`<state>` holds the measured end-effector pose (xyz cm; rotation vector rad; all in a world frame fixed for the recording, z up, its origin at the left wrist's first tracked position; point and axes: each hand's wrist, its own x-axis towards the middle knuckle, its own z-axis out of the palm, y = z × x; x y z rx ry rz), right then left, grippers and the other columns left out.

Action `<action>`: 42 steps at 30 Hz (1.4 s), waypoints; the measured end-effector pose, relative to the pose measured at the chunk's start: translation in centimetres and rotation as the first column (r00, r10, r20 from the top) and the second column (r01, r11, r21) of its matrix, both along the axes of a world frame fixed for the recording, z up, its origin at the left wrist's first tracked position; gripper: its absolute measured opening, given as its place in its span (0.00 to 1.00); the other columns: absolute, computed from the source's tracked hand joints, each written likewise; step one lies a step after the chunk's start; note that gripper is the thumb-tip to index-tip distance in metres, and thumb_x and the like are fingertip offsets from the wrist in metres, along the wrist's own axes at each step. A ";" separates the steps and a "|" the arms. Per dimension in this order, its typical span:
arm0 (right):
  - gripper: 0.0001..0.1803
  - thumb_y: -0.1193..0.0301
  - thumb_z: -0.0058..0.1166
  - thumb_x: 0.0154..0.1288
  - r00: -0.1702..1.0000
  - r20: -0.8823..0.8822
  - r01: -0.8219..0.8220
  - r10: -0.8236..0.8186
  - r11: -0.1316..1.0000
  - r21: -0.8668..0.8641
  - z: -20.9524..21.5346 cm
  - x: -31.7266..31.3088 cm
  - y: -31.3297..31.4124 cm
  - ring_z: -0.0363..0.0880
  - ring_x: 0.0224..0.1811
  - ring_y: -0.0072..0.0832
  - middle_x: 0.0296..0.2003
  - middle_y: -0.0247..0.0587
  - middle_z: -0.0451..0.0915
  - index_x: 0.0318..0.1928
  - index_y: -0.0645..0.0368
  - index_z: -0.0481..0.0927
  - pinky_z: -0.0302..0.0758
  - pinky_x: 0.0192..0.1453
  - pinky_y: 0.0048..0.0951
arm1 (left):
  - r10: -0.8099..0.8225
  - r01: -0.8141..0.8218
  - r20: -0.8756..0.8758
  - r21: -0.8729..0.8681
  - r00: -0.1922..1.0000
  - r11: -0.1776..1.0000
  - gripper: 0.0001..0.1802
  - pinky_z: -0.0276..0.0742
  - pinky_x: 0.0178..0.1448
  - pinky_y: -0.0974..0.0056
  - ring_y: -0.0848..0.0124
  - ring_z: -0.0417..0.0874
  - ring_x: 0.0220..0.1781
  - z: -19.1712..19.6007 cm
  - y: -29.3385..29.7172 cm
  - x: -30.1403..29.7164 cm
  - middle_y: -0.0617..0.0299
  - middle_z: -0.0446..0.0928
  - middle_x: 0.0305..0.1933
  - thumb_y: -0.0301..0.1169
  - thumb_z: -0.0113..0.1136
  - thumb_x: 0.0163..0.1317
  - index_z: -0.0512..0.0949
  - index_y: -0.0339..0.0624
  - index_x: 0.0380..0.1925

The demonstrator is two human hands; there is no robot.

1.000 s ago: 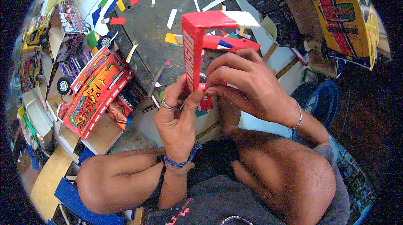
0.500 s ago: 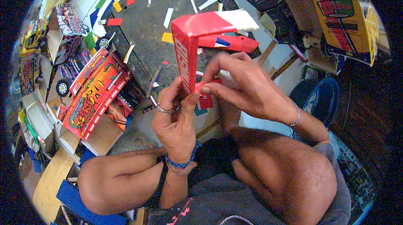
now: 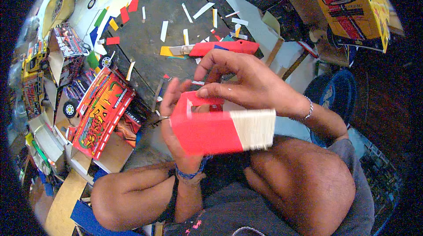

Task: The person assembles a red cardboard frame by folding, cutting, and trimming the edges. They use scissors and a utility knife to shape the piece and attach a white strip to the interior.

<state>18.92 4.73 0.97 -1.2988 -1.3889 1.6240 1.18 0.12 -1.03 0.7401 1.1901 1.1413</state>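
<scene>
A red, box-shaped model vehicle part is held over my lap, its broad red face toward me and its right end bare and pale. My left hand grips its left side, fingers showing beyond the edge and the palm partly hidden behind it. An opening shows along its upper side. Over that side my right hand has bent fingers, with the thumb at the red edge and a gap between thumb and forefinger. On the dark board beyond lies a red-handled cutter knife with a silvery blade.
Paper scraps in several colours litter the board. To the left stands a decorated red model truck with other models behind. A yellow model truck is at far right, above a blue basin. A blue panel lies lower left.
The red model part has been lowered and turned so its broad face shows instead of its narrow lettered side. My right thumb and forefinger have parted. The view has shifted slightly.
</scene>
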 end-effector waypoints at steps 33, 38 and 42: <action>0.20 0.58 0.63 0.68 0.991 -0.071 -0.121 0.114 0.986 -0.116 -1.2 -0.2 -0.4 0.82 0.34 0.25 0.32 0.41 0.82 0.47 0.61 0.77 0.79 0.36 0.32 | 0.055 -0.041 0.036 -0.315 0.998 0.948 0.15 0.80 0.55 0.65 0.71 0.83 0.50 0.7 0.2 -0.5 0.58 0.82 0.50 0.34 0.62 0.71 0.79 0.37 0.52; 0.15 0.60 0.50 0.77 0.994 -0.076 -0.082 0.077 0.995 -0.058 -1.5 1.3 -0.1 0.81 0.39 0.26 0.35 0.39 0.80 0.48 0.59 0.77 0.78 0.43 0.32 | 0.123 -0.076 0.085 -0.424 0.989 0.903 0.13 0.80 0.54 0.65 0.73 0.83 0.48 0.8 0.7 -1.3 0.59 0.83 0.49 0.34 0.63 0.71 0.80 0.37 0.49; 0.16 0.75 0.59 0.65 0.974 0.128 -0.215 0.187 0.939 0.267 -1.1 2.3 -0.3 0.82 0.49 0.33 0.44 0.41 0.80 0.54 0.58 0.79 0.78 0.53 0.34 | 0.125 -0.062 0.121 -0.431 0.985 0.900 0.14 0.81 0.52 0.65 0.73 0.84 0.47 1.0 0.8 -1.4 0.59 0.84 0.48 0.35 0.64 0.70 0.80 0.37 0.49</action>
